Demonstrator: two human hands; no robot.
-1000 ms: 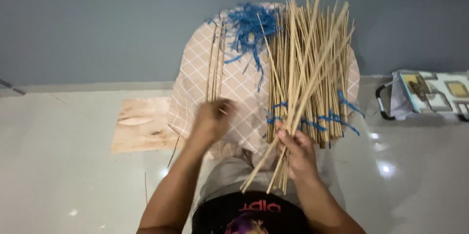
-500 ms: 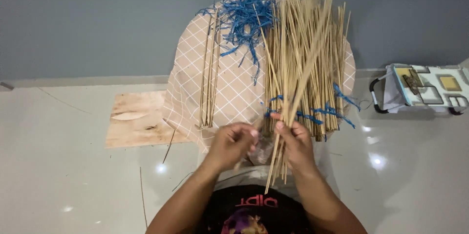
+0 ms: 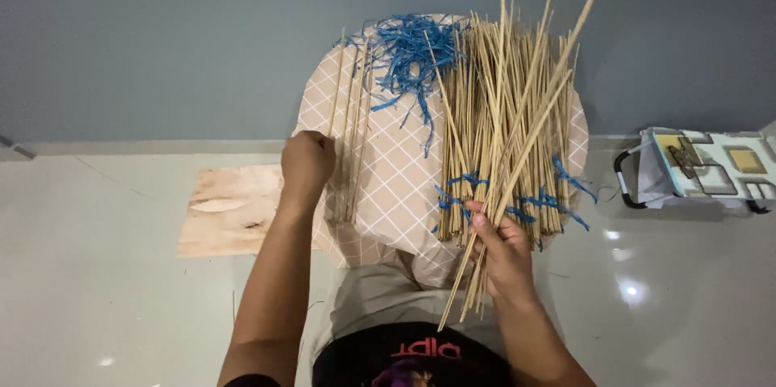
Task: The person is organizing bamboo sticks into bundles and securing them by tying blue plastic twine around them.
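On a round table draped in a peach cloth with a white diamond grid (image 3: 388,160), seen from above, lie 2 groups of thin, pale bamboo sticks. The large heap of sticks (image 3: 505,112) covers the table's right half, too many to count, with frayed blue plastic string (image 3: 517,197) across its near end. The small row of sticks (image 3: 349,144), about 5, lies along the left half. 1 tangle of loose blue string (image 3: 408,47) sits at the far edge, between the 2 groups.

The right hand (image 3: 501,245) has its fingers clamped on a few sticks (image 3: 517,152), which slant up across the heap. The left hand (image 3: 307,162) is curled into a fist just beside the small row; whether it grips a stick cannot be told.

On the glossy pale floor lie 1 flat plywood board (image 3: 230,209) at left and 1 patterned bag with a black handle (image 3: 703,169) at right.
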